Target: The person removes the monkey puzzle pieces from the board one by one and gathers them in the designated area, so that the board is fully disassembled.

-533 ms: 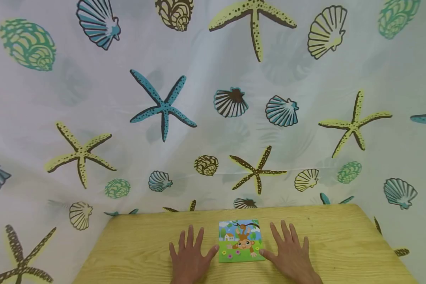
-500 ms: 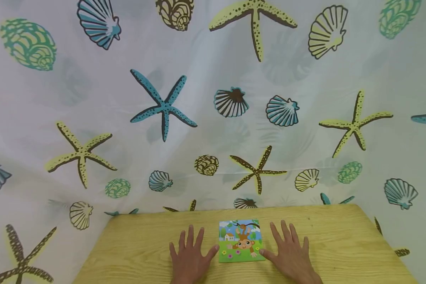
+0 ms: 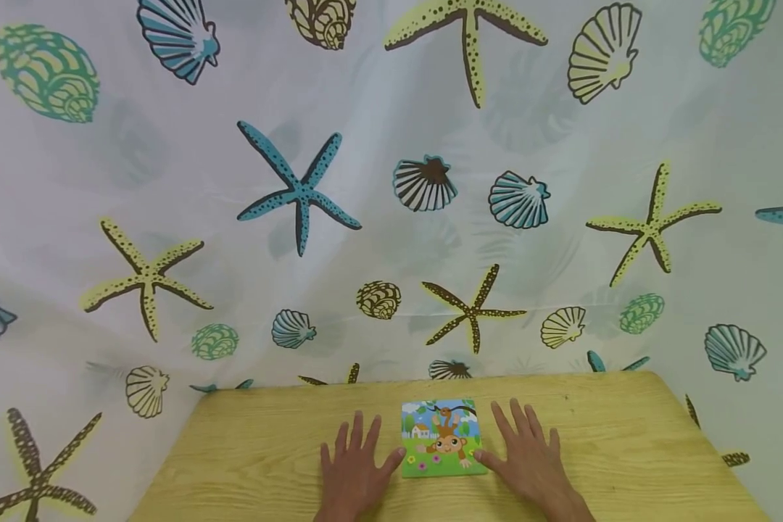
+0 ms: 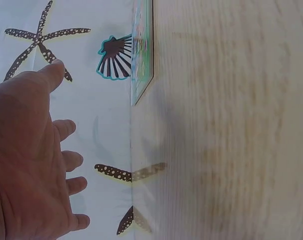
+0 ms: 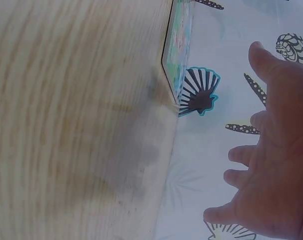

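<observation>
Board point(image 3: 441, 439) lies flat on the table point(image 3: 254, 442), picture side up, between 2 bare hands: left hand point(image 3: 354, 475) to its left, right hand point(image 3: 533, 470) to its right. Its print has a monkey point(image 3: 449, 444) head down, a house point(image 3: 420, 431) and flowers along the near edge. Whether it is solid or cut into pieces is too small to tell.

Both hands are spread, palms down, fingers pointing away from the person and thumbs turned inward. Neither pinches anything. From the head view the left thumb point(image 3: 395, 458) ends at the board's left edge and the right thumb point(image 3: 486, 460) overlaps its right edge. Yet each wrist view shows that side's hand raised off the table, with its thumb apart from the board, so the overlap reads as hovering, not contact.

The step in hand looks like a poised pause, with the board framed and nothing gripped. Judging by the pose, any move on the board would call for lowering both hands and bringing the thumbs in to its sides. Being thin and flat, it would probably need its edge caught by a fingertip before it could be lifted.

Beyond the table's far edge hangs a cloth point(image 3: 378, 239) printed with shells and starfish.
</observation>
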Demonstrator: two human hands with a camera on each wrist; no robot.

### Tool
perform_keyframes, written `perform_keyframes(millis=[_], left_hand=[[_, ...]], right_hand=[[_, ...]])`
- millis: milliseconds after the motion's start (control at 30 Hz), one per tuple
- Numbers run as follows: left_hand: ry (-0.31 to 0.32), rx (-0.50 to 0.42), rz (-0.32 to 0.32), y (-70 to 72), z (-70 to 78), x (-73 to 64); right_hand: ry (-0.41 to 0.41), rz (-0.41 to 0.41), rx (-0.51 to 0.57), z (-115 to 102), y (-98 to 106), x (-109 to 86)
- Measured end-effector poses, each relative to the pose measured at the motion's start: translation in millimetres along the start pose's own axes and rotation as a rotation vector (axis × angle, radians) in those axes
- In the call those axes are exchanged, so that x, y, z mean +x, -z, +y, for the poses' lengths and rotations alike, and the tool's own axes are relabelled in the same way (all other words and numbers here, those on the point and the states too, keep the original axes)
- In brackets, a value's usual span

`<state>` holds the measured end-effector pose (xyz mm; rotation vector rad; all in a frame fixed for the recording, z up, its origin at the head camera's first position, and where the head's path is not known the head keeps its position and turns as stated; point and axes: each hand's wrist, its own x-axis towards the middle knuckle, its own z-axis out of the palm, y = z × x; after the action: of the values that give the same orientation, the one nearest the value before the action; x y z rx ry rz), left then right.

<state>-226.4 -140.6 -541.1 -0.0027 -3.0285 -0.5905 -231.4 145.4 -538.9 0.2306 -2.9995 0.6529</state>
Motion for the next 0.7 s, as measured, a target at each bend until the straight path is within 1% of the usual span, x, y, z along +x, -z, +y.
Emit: perform_keyframes(millis=[167, 367, 567, 700], left_hand=[[-0.03, -0.029, -0.012, -4.6, 0.9, 3.8], [-0.077, -0.05, -0.04, -16.1, 5.7, 11.1], [-0.13, -0.077, -0.055, -29.7, 10.6, 17.8], [-0.151, -0.073, -0.071, -41.7, 11.1, 21.9]], right_hand=[[0.028, -0.006, 0.009, 4, -7, 7.7], [0.072, -0.007, 0.019, 11, -19, 16.9], [0.1, -0.055, 0.043, 12, -25, 27.6], [0.136, -0.083, 0.034, 12, -30, 34.0]])
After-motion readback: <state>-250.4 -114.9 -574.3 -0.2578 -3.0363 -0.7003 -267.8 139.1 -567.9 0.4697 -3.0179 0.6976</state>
